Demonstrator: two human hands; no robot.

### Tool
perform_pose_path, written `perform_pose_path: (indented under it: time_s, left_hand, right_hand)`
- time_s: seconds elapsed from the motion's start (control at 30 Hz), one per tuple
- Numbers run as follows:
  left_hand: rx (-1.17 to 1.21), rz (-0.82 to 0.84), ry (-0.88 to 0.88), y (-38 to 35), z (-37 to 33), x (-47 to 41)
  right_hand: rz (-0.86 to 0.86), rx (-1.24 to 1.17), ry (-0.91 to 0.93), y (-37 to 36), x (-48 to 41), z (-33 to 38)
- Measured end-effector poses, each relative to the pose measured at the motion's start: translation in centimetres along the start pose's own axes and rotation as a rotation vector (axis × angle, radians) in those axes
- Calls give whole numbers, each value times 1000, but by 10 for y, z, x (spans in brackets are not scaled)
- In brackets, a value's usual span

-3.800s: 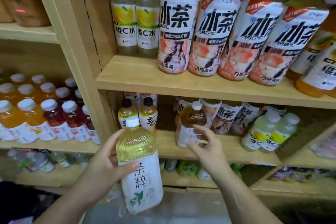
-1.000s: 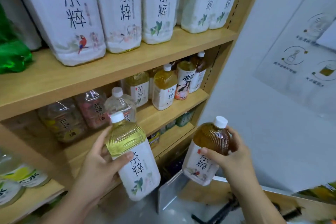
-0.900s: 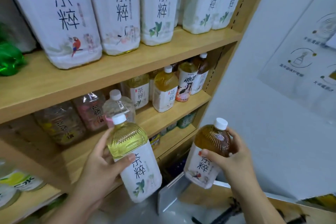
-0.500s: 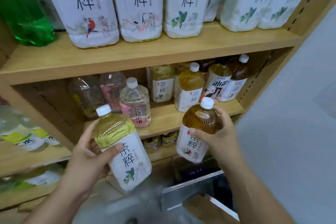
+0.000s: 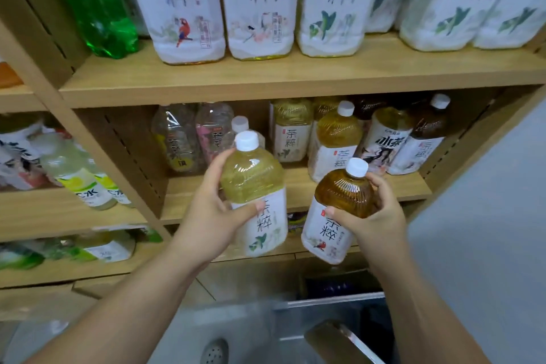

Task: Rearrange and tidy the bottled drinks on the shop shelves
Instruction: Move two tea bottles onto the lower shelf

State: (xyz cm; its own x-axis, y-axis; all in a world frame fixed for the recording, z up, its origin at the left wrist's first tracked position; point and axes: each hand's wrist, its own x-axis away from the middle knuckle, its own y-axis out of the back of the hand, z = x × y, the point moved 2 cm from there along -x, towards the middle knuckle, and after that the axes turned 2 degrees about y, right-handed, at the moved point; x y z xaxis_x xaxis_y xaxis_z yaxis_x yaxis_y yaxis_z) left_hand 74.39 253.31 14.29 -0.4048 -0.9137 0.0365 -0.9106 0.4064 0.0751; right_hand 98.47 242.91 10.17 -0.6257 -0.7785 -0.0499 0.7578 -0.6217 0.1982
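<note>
My left hand (image 5: 208, 213) grips a pale yellow-green tea bottle (image 5: 254, 177) with a white cap and white label, held upright in front of the middle shelf (image 5: 298, 186). My right hand (image 5: 375, 213) holds a brown tea bottle (image 5: 342, 201) with a white cap, tilted slightly left, just right of the first bottle. Behind them on the middle shelf stand several small tea bottles (image 5: 336, 139), clear pink-labelled bottles (image 5: 212, 130) and one bottle with a figure on its label (image 5: 382, 142).
The upper shelf (image 5: 266, 77) carries a row of large white-labelled tea bottles (image 5: 260, 3) and a green bottle (image 5: 94, 6). A wooden upright (image 5: 97, 133) divides off lemon drinks (image 5: 79, 174) at left. A grey wall (image 5: 487, 216) bounds the right. A metal frame (image 5: 331, 298) lies below.
Both hands have risen toward the middle shelf with their bottles, and the two bottles are closer together. The view has shifted left and nearer to the shelves.
</note>
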Motion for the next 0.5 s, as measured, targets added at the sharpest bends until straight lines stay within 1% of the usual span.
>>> perform_pose_path:
  time_s: [0.1, 0.2, 0.3, 0.4, 0.5]
  left_hand:
    - [-99, 25, -27, -39, 8, -31]
    - [-252, -36, -67, -72, 16, -58]
    - [-415, -130, -87, -91, 23, -81]
    - [-539, -223, -43, -102, 27, -95]
    - [-570, -220, -7, -110, 24, -98]
  right_hand:
    - [-64, -9, -29, 26, 4, -8]
    - [-117, -19, -28, 52, 10, -16]
    - [-132, 8, -25, 75, 17, -22]
    - [-148, 26, -38, 88, 23, -27]
    - [-148, 16, -65, 91, 26, -32]
